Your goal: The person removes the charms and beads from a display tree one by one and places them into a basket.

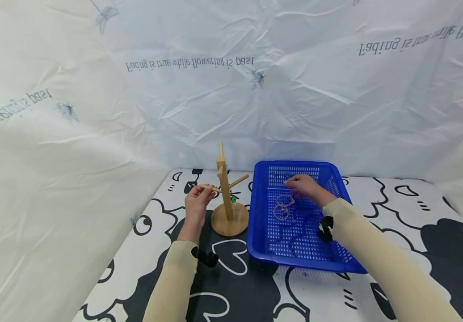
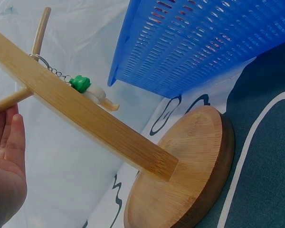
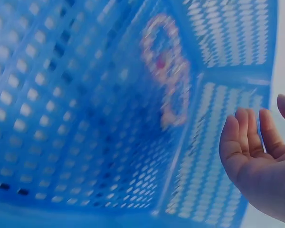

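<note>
My left hand (image 1: 197,201) pinches the end of a peg (image 2: 12,102) on a wooden stand (image 1: 225,192), which has an upright post and a round base (image 2: 199,156). From another peg (image 2: 40,33), behind the post, hangs a keychain (image 2: 80,84) with a green and white figure, partly hidden by the post. Over the blue plastic basket (image 1: 308,264) is my right hand (image 1: 305,185), fingers loosely bent and thumb apart, with nothing visible between them in the right wrist view. Two pinkish beaded bracelets (image 1: 281,212) lie on the basket floor, blurred in the right wrist view.
The basket stands just right of the stand, its side walls rising around the bracelets. A patterned black-and-white cloth (image 1: 231,295) covers the table. Behind, a wrinkled white sheet (image 1: 231,107) with printed words hangs down to the table's back edge.
</note>
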Demonstrator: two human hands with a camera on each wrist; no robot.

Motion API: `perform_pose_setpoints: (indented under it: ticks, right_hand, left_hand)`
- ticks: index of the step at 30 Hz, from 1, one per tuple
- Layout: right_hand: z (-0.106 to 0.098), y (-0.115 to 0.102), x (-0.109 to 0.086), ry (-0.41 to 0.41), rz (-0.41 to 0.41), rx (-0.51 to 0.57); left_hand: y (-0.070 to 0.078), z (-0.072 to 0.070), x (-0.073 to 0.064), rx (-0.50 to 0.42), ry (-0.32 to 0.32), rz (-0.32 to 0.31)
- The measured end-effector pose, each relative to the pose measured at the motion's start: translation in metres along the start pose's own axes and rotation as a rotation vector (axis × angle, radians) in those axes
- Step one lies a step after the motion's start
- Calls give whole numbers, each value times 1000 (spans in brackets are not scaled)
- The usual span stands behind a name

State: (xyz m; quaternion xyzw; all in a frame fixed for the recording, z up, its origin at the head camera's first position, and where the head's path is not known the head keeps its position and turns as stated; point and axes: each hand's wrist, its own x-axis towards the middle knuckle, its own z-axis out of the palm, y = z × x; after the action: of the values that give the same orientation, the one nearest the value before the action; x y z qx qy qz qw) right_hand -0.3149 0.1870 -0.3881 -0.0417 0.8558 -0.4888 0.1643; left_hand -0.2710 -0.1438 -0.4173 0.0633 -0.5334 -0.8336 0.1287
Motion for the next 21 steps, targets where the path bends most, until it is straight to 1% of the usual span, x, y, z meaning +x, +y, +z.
perform_pose_setpoints:
  ticks: [4, 7, 11, 15, 19, 21]
  right_hand:
    - [5, -15, -7, -42, -16, 31]
    - [9, -26, -13, -67, -52, 49]
    - [14, -42, -20, -67, -108, 48]
    - [22, -59, -24, -69, -148, 84]
    - [33, -74, -26, -63, -155, 143]
    - [38, -80, -25, -57, -156, 149]
  left_hand:
    - [-2, -2, 0, 0, 4, -5]
    - [-2, -2, -1, 8, 9, -8]
    - [-2, -2, 0, 12, 5, -8]
    - [-1, -2, 2, 15, -7, -6]
    - [1, -2, 2, 24, -18, -7]
    - [2, -1, 2, 28, -21, -7]
